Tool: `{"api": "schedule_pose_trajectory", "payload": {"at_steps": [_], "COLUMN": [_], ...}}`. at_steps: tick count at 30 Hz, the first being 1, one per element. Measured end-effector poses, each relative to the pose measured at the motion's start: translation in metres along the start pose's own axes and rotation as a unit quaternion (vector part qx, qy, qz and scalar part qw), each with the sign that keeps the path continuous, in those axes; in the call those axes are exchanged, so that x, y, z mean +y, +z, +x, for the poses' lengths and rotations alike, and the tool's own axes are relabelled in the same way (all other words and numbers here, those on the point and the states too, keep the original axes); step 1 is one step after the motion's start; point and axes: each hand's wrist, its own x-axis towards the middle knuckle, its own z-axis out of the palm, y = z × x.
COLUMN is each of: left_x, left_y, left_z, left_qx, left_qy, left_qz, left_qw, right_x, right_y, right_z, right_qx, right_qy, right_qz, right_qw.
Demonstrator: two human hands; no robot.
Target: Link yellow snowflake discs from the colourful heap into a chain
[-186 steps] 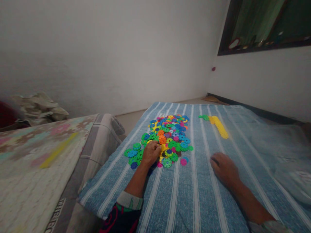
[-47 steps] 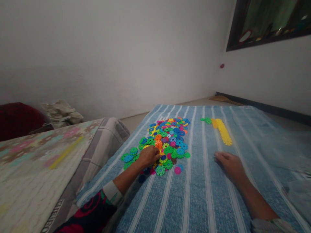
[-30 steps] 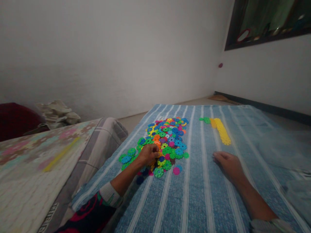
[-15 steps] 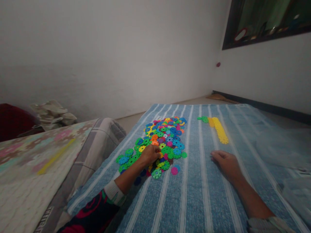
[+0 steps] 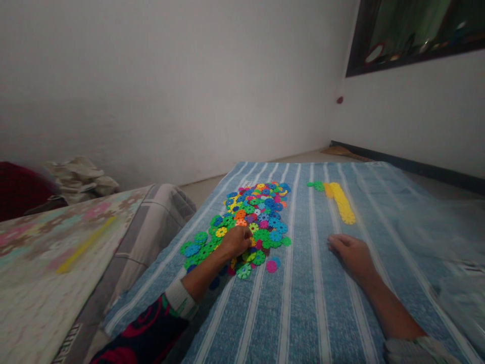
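My left hand [image 5: 237, 241] reaches into a heap of notched plastic snowflake discs [image 5: 261, 235] in many colours. Its fingers are pinched together over the near middle of the heap. What they grip, if anything, is hidden beneath them. Farther right, my right hand [image 5: 349, 253] rests on the striped cloth with its fingers curled in, and nothing shows in them. Beyond it lies a row of overlapping yellow discs [image 5: 343, 205]. An orange disc [image 5: 329, 190] and several green discs [image 5: 317, 186] continue from its far end toward the left.
A blue cloth with white stripes [image 5: 303, 308] covers the surface. Clear plastic bags [image 5: 460, 303] lie at the right edge. To the left stands a bed-like surface with a floral cover [image 5: 79, 222]. A pale wall [image 5: 189, 91] rises behind, with a dark-framed window [image 5: 417, 35] at upper right.
My left hand stays over the near part of the heap, its fingers shifting slightly among the discs. My right hand keeps its place. The yellow row looks the same; the view has swung a little.
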Motion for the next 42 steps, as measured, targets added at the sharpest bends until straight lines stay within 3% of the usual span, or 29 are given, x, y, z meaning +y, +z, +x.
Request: {"api": "schedule_pose_trajectory", "payload": {"at_steps": [14,26,30,34,38,42], "left_x": [0.004,-0.004,-0.014,-0.022,0.002,0.069], "left_y": [0.002,0.003,-0.007,-0.029,-0.044,-0.039], "left_z": [0.000,0.002,0.006,0.016,0.041,0.080], "left_qx": [0.009,0.016,0.010,0.094,0.128,0.117], "left_qy": [-0.023,-0.013,-0.018,-0.029,0.035,0.111], "left_qz": [0.011,-0.112,-0.157,-0.146,-0.120,-0.128], "left_qw": [1.000,0.993,0.987,0.984,0.984,0.979], "right_x": [0.000,-0.002,0.002,0.006,0.007,0.007], "right_y": [0.000,0.001,0.002,0.007,0.013,0.016], "right_z": [0.000,0.001,0.003,0.006,0.011,0.015], "right_qx": [0.006,0.012,0.007,0.002,0.001,0.011], "right_qy": [-0.003,0.000,0.001,-0.011,-0.022,0.002], "right_qz": [0.003,0.016,0.017,0.025,0.049,0.110], "right_qw": [1.000,1.000,1.000,1.000,0.999,0.994]}}
